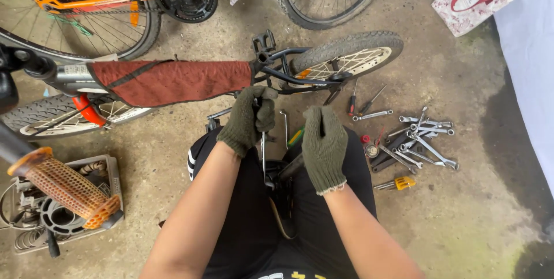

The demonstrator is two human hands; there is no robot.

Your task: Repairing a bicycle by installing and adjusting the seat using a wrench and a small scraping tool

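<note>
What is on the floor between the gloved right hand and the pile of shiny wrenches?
In the head view, between the right hand and the wrenches lie a small round metal part and a small red piece on the concrete floor.

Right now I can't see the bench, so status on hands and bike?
Left hand gloved, fisted on a thin metal rod. Right hand gloved, resting on the bike part below. Wrenches scattered right, clear of both.
</note>
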